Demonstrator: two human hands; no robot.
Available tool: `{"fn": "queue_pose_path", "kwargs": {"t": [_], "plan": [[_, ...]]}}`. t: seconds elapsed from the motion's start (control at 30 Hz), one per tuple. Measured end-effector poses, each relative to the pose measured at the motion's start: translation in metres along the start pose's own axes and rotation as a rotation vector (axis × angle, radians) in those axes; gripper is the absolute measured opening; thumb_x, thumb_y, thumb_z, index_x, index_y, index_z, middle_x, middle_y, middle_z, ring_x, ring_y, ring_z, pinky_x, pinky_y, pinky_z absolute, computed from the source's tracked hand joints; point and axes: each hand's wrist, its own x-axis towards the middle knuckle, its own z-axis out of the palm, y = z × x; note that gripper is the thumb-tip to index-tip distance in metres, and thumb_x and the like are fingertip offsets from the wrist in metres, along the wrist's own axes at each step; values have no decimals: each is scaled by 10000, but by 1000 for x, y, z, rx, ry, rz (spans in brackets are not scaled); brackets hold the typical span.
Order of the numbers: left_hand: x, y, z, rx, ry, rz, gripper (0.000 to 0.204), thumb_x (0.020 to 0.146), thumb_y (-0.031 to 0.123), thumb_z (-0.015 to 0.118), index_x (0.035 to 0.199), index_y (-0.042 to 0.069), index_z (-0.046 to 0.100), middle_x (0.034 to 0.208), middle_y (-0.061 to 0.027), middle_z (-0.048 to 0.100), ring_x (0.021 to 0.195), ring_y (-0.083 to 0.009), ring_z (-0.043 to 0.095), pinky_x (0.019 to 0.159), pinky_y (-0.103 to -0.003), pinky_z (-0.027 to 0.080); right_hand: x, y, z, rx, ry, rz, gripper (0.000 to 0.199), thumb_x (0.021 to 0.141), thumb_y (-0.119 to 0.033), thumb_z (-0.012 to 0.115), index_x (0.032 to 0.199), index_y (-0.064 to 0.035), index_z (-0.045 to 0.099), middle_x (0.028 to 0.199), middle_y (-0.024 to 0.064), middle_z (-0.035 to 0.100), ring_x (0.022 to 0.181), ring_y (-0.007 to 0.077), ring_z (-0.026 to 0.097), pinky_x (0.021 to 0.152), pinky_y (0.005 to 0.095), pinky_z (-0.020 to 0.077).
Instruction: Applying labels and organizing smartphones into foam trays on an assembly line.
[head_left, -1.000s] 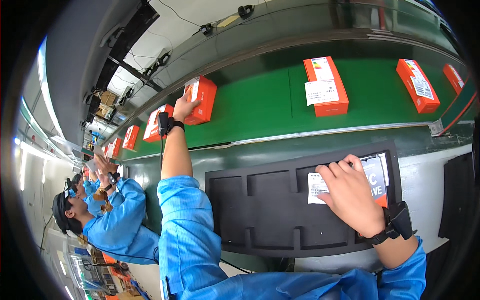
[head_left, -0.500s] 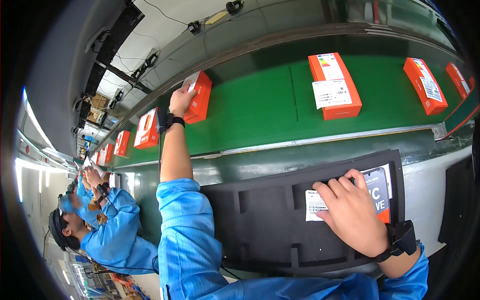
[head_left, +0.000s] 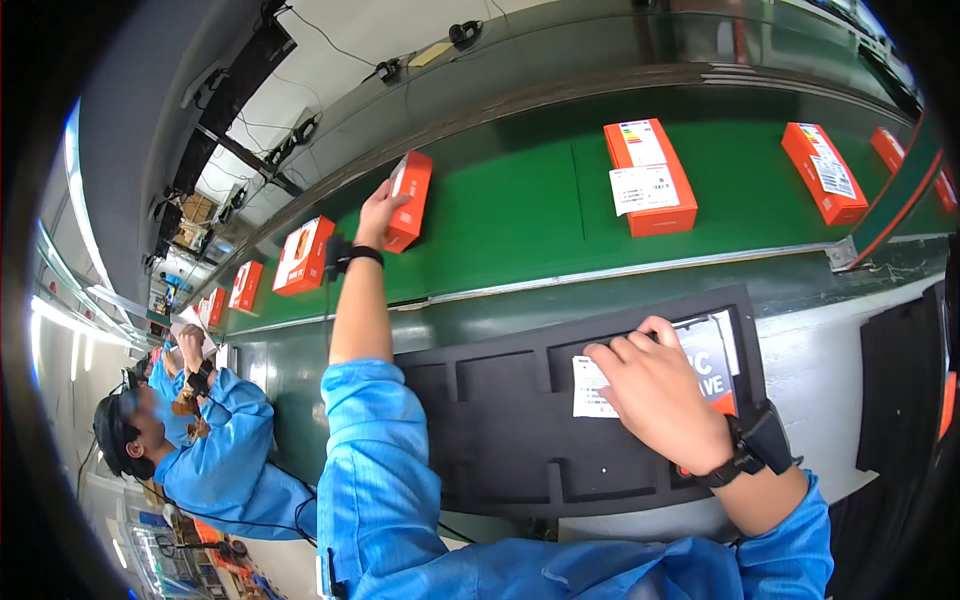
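Observation:
My left hand point(head_left: 380, 215) reaches over the green conveyor belt and grips an orange box point(head_left: 414, 205) by its near left side. The box is tilted, with its orange side toward me and part of its white-labelled face under my fingers. My right hand point(head_left: 655, 390) lies with bent fingers over a box with a dark printed face and an orange edge point(head_left: 715, 375), at the right end of a black foam tray point(head_left: 500, 430). A white printed label point(head_left: 590, 388) sticks out from under my right thumb and fingers, which close on it.
More orange boxes stand on the belt: one with labels point(head_left: 655, 185) ahead, another point(head_left: 825, 175) at the right, several to the left. A metal rail point(head_left: 620, 268) edges the belt. A co-worker in a blue sleeve point(head_left: 235, 430) works at the left. Black foam point(head_left: 905, 390) lies far right.
The box in my left hand has turned and tilted, now showing more of its side. My right hand still holds the label over the dark-faced box. The whole view has shifted slightly.

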Motion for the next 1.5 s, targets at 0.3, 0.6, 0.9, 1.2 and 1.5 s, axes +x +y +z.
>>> {"fn": "queue_pose_path", "kwargs": {"t": [0.3, 0.6, 0.9, 1.2, 1.5], "plan": [[-131, 67, -4, -46, 140, 253, 324, 887, 174, 524, 1147, 18, 638, 1009, -65, 688, 878, -133, 639, 743, -282, 493, 17, -11, 22, 312, 222, 83, 161, 792, -141, 675, 932, -78, 629, 800, 131, 643, 767, 334, 630, 667, 435, 487], [-266, 116, 114, -13, -842, 59, 254, 832, 101, 721, 1052, -13, 663, 994, -47, 683, 903, -112, 623, 843, -251, 486, 35, -13, 34, 365, 284, 233, 217, 821, -211, 665, 991, -76, 654, 866, 146, 686, 797, 347, 650, 683, 426, 505], [-229, 86, 95, -92, -289, 86, 242, 847, 64, 693, 1056, -54, 661, 926, -73, 695, 841, -117, 637, 813, -265, 507, 57, -27, 43, 541, 411, 294, 364, 842, -168, 650, 1184, -81, 559, 995, 78, 635, 769, 252, 608, 717, 363, 500], [-119, -33, -24, -37, 346, 172, 334, 860, 45, 664, 1143, -115, 587, 973, -93, 699, 792, -110, 629, 707, -231, 477, 66, -38, 49, 414, 359, 240, 470, 830, -128, 641, 1270, -83, 481, 1063, 77, 558, 795, 223, 578, 736, 352, 497], [-118, -27, -16, 734, 502, 224, 452, 807, 219, 729, 1190, 13, 605, 865, -119, 590, 775, -233, 585, 753, -332, 482, 70, -34, 47, 431, 416, 272, 461, 813, -108, 638, 1252, -88, 497, 1013, 53, 561, 749, 203, 565, 708, 345, 489]]}}
